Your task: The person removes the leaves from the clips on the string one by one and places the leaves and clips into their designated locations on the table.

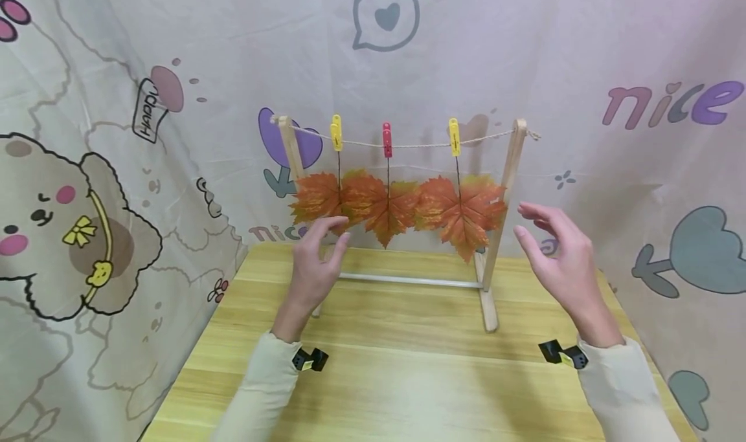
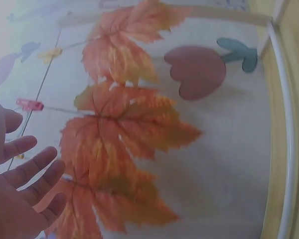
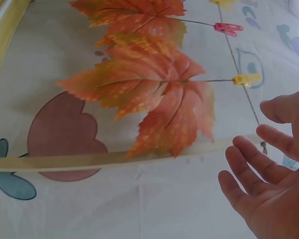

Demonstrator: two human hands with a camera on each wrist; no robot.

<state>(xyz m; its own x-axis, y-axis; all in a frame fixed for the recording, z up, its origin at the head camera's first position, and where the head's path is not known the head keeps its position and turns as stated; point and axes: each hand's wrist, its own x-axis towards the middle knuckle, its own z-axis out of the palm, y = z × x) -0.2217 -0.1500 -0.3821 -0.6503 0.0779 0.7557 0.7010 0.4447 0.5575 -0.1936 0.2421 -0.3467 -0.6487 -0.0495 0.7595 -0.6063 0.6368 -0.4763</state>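
Note:
Three orange maple leaves hang from a string, the middle leaf (image 1: 387, 204) on a red clothespin (image 1: 387, 140), the outer two on yellow clothespins (image 1: 454, 137). My left hand (image 1: 315, 261) is raised in front of the left leaf, fingers bent loosely and holding nothing; in the left wrist view the hand (image 2: 25, 184) has its fingers spread beside the leaves. My right hand (image 1: 561, 254) is held up to the right of the wooden frame's post (image 1: 506, 202), thumb and fingers apart and empty. The right wrist view has this hand (image 3: 274, 169) near the string's knotted end.
The wooden frame stands on a wood-grain table (image 1: 396, 364), with a pale crossbar (image 1: 408, 280) low between its posts and a foot (image 1: 489, 311) at the right. Printed cloth (image 1: 221, 54) hangs behind and at both sides of the table.

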